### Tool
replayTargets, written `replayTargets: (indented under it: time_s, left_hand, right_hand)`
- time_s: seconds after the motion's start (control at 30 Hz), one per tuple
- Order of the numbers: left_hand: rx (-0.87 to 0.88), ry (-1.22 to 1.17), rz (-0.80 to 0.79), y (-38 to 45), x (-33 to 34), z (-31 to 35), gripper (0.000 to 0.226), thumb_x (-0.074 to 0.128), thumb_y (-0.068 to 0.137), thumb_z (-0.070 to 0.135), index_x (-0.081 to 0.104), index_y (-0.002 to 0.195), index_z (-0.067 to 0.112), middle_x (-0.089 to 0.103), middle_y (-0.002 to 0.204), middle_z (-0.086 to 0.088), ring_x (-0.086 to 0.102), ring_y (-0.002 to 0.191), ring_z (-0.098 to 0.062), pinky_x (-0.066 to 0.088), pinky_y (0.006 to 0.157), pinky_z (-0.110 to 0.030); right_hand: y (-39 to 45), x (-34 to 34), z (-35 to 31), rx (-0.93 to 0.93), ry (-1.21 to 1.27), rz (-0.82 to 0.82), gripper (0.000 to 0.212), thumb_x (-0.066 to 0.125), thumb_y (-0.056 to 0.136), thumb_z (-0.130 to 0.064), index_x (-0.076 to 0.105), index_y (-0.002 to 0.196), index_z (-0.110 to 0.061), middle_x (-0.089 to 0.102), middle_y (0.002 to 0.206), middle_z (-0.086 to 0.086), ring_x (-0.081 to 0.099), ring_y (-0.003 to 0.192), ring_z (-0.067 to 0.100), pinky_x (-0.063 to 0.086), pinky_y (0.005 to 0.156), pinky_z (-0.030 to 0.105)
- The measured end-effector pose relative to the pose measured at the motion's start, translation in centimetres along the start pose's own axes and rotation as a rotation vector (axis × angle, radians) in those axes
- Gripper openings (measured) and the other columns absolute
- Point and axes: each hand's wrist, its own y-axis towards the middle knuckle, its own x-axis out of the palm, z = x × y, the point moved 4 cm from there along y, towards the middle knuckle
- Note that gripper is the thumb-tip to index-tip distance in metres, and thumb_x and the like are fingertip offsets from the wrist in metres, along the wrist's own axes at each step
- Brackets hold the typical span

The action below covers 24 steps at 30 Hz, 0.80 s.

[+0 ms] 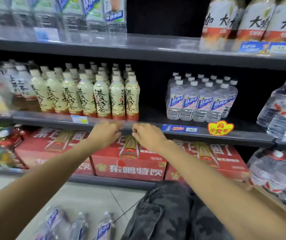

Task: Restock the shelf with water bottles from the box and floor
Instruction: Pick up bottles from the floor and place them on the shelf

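At centre frame, both my hands reach to the front lip of the middle shelf [182,134], left hand [106,132] and right hand [146,134] side by side, fingers loosely curled, gripping nothing I can make out. Water bottles [199,99] with blue labels stand upright on that shelf, to the right of and above my right hand, the nearer one; a bare gap lies between them and the milk tea bottles [102,97], lettered 港民奶茶. More water bottles on the floor [79,226] lie at lower left, below my left arm, their long axes pointing roughly toward the shelf. Red cartons [130,168] read 东鹏特饮; a yellow tag [220,127] reads 高中奖率.
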Motion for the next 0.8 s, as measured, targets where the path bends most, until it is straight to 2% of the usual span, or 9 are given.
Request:
replayTargets:
  time_s: [0.1, 0.2, 0.27, 0.33, 0.4, 0.5, 0.63, 0.7, 0.8]
  left_hand:
    - [-0.081, -0.059, -0.044, -3.9, 2.9, -3.1, 0.023, 0.044, 0.096, 0.026, 0.053, 0.116, 0.017, 0.064, 0.113, -0.005, 0.063, 0.096, -0.031, 0.042, 0.066, -0.032]
    - [-0.148, -0.073, -0.109, -7.5, 6.5, -5.9, 0.024, 0.043, 0.097, 0.024, 0.053, 0.117, 0.018, 0.065, 0.110, -0.006, 0.064, 0.091, -0.025, 0.039, 0.062, -0.030]
    - [-0.195, -0.090, -0.161, -9.7, 9.3, -7.5, 0.025, 0.045, 0.098, 0.027, 0.054, 0.120, 0.018, 0.065, 0.112, -0.005, 0.064, 0.094, -0.025, 0.041, 0.064, -0.030]
    - [-0.235, -0.087, -0.193, -11.8, 12.1, -9.1, 0.027, 0.046, 0.097, 0.027, 0.053, 0.122, 0.018, 0.064, 0.117, -0.005, 0.064, 0.098, -0.029, 0.046, 0.071, -0.035]
    - [-0.273, -0.116, -0.225, -13.9, 14.9, -10.5, 0.030, 0.046, 0.095, 0.026, 0.051, 0.123, 0.020, 0.062, 0.120, -0.007, 0.063, 0.102, -0.033, 0.050, 0.078, -0.040]
    - [-0.309, -0.166, -0.291, -16.8, 19.2, -12.2, 0.028, 0.049, 0.094, 0.031, 0.051, 0.121, 0.023, 0.062, 0.123, 0.000, 0.061, 0.106, -0.027, 0.049, 0.083, -0.037]
    - [-0.357, -0.220, -0.359, -20.2, 24.2, -13.3, 0.026, 0.051, 0.093, 0.033, 0.053, 0.118, 0.026, 0.064, 0.117, 0.006, 0.061, 0.106, -0.021, 0.047, 0.082, -0.033]
    - [-0.384, -0.253, -0.395, -21.6, 26.4, -13.8, 0.026, 0.052, 0.093, 0.032, 0.053, 0.118, 0.025, 0.064, 0.115, 0.006, 0.061, 0.104, -0.022, 0.048, 0.081, -0.034]
    - [-0.397, -0.290, -0.461, -23.5, 29.3, -14.1, 0.030, 0.053, 0.093, 0.032, 0.051, 0.122, 0.024, 0.062, 0.117, 0.003, 0.060, 0.105, -0.024, 0.052, 0.077, -0.037]
  right_hand:
    - [0.2, 3.9, -4.2, -0.033, 0.055, -0.082, 0.023, 0.043, 0.099, -0.030, 0.058, 0.109, -0.014, 0.067, 0.107, 0.010, 0.064, 0.095, 0.034, 0.051, 0.073, 0.042]
    - [0.0, 8.1, -8.0, -0.098, 0.078, -0.180, 0.022, 0.045, 0.099, -0.025, 0.061, 0.106, -0.013, 0.068, 0.101, 0.012, 0.065, 0.091, 0.033, 0.052, 0.072, 0.040]
    - [-0.4, 11.0, -9.9, -0.107, 0.086, -0.253, 0.023, 0.043, 0.100, -0.023, 0.062, 0.105, -0.011, 0.069, 0.097, 0.012, 0.066, 0.085, 0.031, 0.050, 0.069, 0.038]
    - [-0.7, 13.8, -11.4, -0.106, 0.101, -0.313, 0.023, 0.042, 0.100, -0.021, 0.062, 0.107, -0.011, 0.070, 0.097, 0.013, 0.066, 0.083, 0.032, 0.048, 0.065, 0.036]
    - [-1.1, 16.4, -12.5, -0.102, 0.111, -0.363, 0.024, 0.043, 0.100, -0.021, 0.061, 0.112, -0.010, 0.068, 0.102, 0.013, 0.065, 0.089, 0.033, 0.047, 0.068, 0.035]
    - [-1.8, 20.3, -13.4, -0.087, 0.124, -0.442, 0.024, 0.042, 0.100, -0.020, 0.061, 0.109, -0.009, 0.067, 0.102, 0.014, 0.065, 0.092, 0.033, 0.048, 0.071, 0.036]
    - [-3.0, 25.2, -14.2, -0.056, 0.124, -0.562, 0.022, 0.042, 0.098, -0.016, 0.060, 0.108, -0.009, 0.068, 0.102, 0.016, 0.065, 0.089, 0.034, 0.053, 0.071, 0.040]
    - [-3.5, 27.3, -14.2, -0.039, 0.107, -0.622, 0.023, 0.042, 0.098, -0.018, 0.056, 0.114, -0.010, 0.067, 0.110, 0.015, 0.064, 0.097, 0.033, 0.047, 0.071, 0.037]
    - [-4.5, 30.2, -14.1, -0.007, 0.102, -0.742, 0.028, 0.043, 0.098, -0.024, 0.050, 0.122, -0.011, 0.062, 0.121, 0.015, 0.059, 0.107, 0.033, 0.045, 0.078, 0.037]
